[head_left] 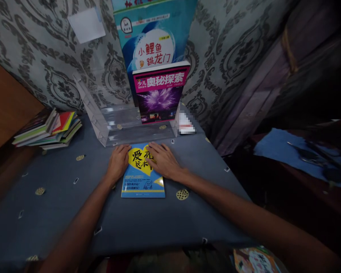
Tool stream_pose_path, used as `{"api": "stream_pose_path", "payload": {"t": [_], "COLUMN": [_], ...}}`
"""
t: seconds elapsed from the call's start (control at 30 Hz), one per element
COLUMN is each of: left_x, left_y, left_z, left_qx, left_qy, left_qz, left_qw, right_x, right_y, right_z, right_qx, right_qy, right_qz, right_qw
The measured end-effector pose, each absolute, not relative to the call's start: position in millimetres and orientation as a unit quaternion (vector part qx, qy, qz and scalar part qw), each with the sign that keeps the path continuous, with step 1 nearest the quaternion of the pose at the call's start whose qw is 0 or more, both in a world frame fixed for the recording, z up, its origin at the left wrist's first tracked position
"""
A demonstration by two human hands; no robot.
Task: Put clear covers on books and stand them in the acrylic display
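Note:
A blue book with a yellow heart on its cover [142, 180] lies flat on the grey tablecloth [59, 212]. My left hand [118, 161] rests on the book's left edge, fingers curled over it. My right hand [164, 161] lies flat on the upper right of the cover, fingers stretched out. Just beyond the book stands a clear acrylic book stand [113, 121]. It holds a pink and purple book [159, 93] upright, with a taller blue book [153, 36] behind it.
A stack of colourful books [49, 129] lies at the table's far left. Patterned grey wallpaper rises behind the stand. A dark curtain [261, 87] hangs at the right, with a blue cloth [284, 148] on a lower surface. Another book [255, 259] shows at the bottom edge.

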State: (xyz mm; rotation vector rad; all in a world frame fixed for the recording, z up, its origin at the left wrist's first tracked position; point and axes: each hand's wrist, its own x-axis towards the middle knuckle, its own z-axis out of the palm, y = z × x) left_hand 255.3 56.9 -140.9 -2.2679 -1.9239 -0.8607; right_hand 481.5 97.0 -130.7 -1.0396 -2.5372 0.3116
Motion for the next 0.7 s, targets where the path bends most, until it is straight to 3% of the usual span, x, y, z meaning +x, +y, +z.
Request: {"api": "stream_pose_path", "payload": {"t": [0.17, 0.5, 0.7], "left_x": [254, 250, 251], "left_y": [59, 54, 55], "left_z": [-143, -137, -133], "left_qx": [-0.724, -0.726, -0.744], "left_qy": [-0.634, -0.636, -0.623], "left_qz": [-0.272, -0.261, -0.239], "left_qw": [0.008, 0.027, 0.033], "right_x": [492, 498, 499], "right_y": [92, 113, 118], "right_z": [-135, -159, -159], "right_qx": [-0.413, -0.318, -0.336], "right_qy": [-0.877, -0.87, -0.835], "right_qz": [0.103, 0.211, 0.242], "right_qw": [0.223, 0.312, 0.362]}}
